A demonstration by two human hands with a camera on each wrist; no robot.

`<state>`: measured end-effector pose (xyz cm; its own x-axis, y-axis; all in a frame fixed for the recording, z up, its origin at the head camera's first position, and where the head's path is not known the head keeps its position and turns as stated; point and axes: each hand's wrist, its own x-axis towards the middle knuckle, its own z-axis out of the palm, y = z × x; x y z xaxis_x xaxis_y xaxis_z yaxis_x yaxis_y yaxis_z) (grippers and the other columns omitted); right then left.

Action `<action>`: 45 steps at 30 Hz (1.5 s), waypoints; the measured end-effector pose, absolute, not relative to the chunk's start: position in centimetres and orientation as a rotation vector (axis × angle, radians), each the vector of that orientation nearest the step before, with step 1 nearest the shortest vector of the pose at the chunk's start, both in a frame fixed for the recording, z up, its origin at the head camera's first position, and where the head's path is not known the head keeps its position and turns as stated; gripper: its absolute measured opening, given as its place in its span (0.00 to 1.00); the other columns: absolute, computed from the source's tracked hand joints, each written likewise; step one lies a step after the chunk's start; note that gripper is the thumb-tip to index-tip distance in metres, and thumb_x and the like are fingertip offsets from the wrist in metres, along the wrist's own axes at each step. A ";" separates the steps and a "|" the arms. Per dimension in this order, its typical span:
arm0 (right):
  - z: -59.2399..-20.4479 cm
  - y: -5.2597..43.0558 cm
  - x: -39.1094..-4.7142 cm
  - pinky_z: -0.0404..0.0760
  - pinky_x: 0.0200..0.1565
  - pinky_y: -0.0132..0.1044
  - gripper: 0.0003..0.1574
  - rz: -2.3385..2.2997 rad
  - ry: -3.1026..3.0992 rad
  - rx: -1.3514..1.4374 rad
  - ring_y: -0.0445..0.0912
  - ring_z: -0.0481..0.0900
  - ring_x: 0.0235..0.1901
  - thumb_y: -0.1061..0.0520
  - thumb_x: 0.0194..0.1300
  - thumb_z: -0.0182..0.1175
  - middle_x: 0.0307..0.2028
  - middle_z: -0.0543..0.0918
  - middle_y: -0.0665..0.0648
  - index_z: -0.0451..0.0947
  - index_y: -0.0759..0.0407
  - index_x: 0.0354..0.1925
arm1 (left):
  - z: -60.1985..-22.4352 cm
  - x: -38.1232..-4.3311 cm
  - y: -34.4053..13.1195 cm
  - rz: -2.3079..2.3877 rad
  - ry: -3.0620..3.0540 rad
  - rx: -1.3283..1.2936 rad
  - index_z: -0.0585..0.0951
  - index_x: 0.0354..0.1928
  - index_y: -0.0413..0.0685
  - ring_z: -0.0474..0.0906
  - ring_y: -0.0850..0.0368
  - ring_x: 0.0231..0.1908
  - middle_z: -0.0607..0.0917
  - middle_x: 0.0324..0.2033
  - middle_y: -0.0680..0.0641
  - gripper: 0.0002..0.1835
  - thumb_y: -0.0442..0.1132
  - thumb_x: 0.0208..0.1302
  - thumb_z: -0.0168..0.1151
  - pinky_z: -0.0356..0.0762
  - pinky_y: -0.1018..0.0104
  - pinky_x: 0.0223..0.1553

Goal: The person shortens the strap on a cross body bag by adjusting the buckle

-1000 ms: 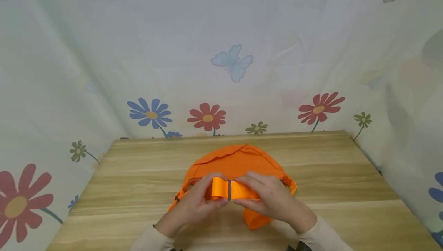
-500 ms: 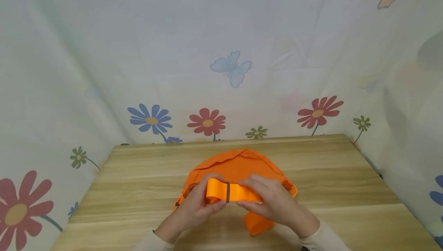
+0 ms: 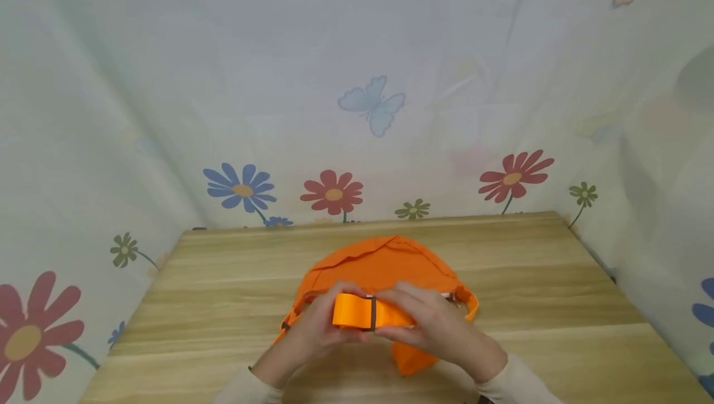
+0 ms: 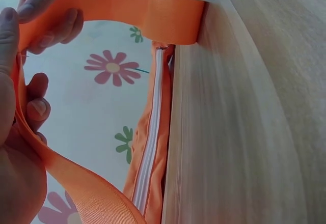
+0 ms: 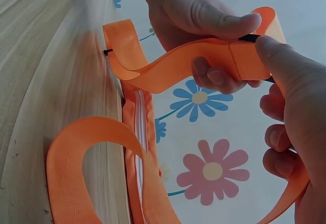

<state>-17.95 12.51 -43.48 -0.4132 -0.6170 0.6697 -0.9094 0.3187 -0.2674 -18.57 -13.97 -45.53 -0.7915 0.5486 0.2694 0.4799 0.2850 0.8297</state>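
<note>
An orange bag [image 3: 385, 264] lies on the table, its white zipper [image 4: 153, 137] visible in both wrist views. Above its near side, both hands hold its orange strap [image 3: 351, 312] where it runs through a dark slider buckle [image 3: 373, 313]. My left hand [image 3: 320, 323] pinches the strap loop just left of the buckle. On the other side my right hand [image 3: 437, 323] grips the strap, thumb and fingertips close to the buckle. A loose length of strap [image 5: 76, 168] hangs in a curve below the right hand. Part of the buckle is hidden by fingers.
A wood-grain table [image 3: 234, 280] lies under the bag. A pale curtain printed with flowers and a butterfly [image 3: 372, 105] hangs behind the table and at both sides.
The buckle has turned a little and shifted slightly right, its dark bar now facing the head camera more. Both hands keep their hold on the strap. The head view has tilted slightly.
</note>
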 end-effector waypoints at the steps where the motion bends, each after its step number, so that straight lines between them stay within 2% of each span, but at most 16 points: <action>1: -43.6 12.5 -17.9 0.84 0.46 0.20 0.32 0.878 -2.140 1.354 0.38 0.81 0.38 0.46 0.69 0.76 0.46 0.85 0.48 0.81 0.57 0.64 | -45.5 -18.5 -14.0 1.545 2.468 0.998 0.74 0.63 0.50 0.84 0.60 0.47 0.89 0.55 0.45 0.33 0.50 0.61 0.79 0.86 0.66 0.54; 6: -44.0 12.3 -17.7 0.83 0.46 0.20 0.36 0.868 -2.124 1.359 0.39 0.80 0.38 0.46 0.65 0.78 0.45 0.84 0.49 0.81 0.60 0.64 | -45.5 -18.3 -13.8 1.531 2.476 1.046 0.75 0.61 0.49 0.84 0.61 0.44 0.89 0.53 0.44 0.33 0.49 0.58 0.80 0.88 0.66 0.50; 13: -44.1 12.3 -17.9 0.83 0.46 0.19 0.37 0.863 -2.125 1.365 0.39 0.79 0.36 0.47 0.63 0.80 0.44 0.84 0.49 0.81 0.60 0.64 | -45.3 -18.2 -13.7 1.480 2.530 1.089 0.76 0.62 0.52 0.83 0.59 0.46 0.88 0.55 0.47 0.33 0.45 0.57 0.82 0.87 0.66 0.51; 21: -43.8 12.7 -18.0 0.85 0.48 0.22 0.37 0.896 -2.149 1.365 0.39 0.83 0.38 0.53 0.59 0.83 0.47 0.87 0.50 0.80 0.58 0.63 | -45.4 -18.4 -14.1 1.328 2.705 1.208 0.81 0.63 0.57 0.83 0.60 0.50 0.88 0.54 0.56 0.30 0.50 0.61 0.81 0.85 0.61 0.60; 25: -43.7 12.8 -18.2 0.85 0.47 0.22 0.36 0.893 -2.136 1.376 0.39 0.83 0.38 0.53 0.60 0.82 0.47 0.87 0.50 0.80 0.59 0.63 | -45.3 -18.5 -14.2 1.309 2.733 1.247 0.82 0.63 0.56 0.84 0.59 0.51 0.89 0.54 0.57 0.29 0.50 0.61 0.80 0.85 0.60 0.61; 33: -43.3 12.9 -18.6 0.87 0.50 0.27 0.31 0.869 -2.093 1.376 0.41 0.87 0.41 0.46 0.70 0.75 0.48 0.89 0.51 0.80 0.60 0.62 | -44.9 -18.8 -14.3 1.278 2.746 1.206 0.83 0.64 0.56 0.86 0.58 0.55 0.90 0.57 0.56 0.27 0.49 0.65 0.78 0.85 0.56 0.64; 38: -43.4 13.0 -18.5 0.87 0.52 0.27 0.31 0.882 -2.102 1.383 0.41 0.88 0.43 0.46 0.69 0.75 0.49 0.89 0.51 0.80 0.59 0.63 | -44.8 -18.7 -14.4 1.317 2.688 1.203 0.83 0.64 0.56 0.87 0.57 0.55 0.90 0.58 0.55 0.27 0.49 0.66 0.78 0.85 0.56 0.64; 45: -43.5 13.1 -18.4 0.88 0.51 0.28 0.31 0.876 -2.090 1.367 0.41 0.89 0.42 0.49 0.66 0.79 0.48 0.90 0.52 0.81 0.60 0.60 | -44.7 -18.5 -14.8 1.316 2.725 1.153 0.85 0.62 0.57 0.88 0.58 0.56 0.90 0.57 0.57 0.26 0.53 0.65 0.78 0.86 0.56 0.63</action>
<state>-18.42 13.07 -43.47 -0.3786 -0.6098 0.6962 -0.9240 0.2924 -0.2464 -18.49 -14.78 -44.65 -0.7423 0.5587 0.3699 0.6371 0.4175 0.6480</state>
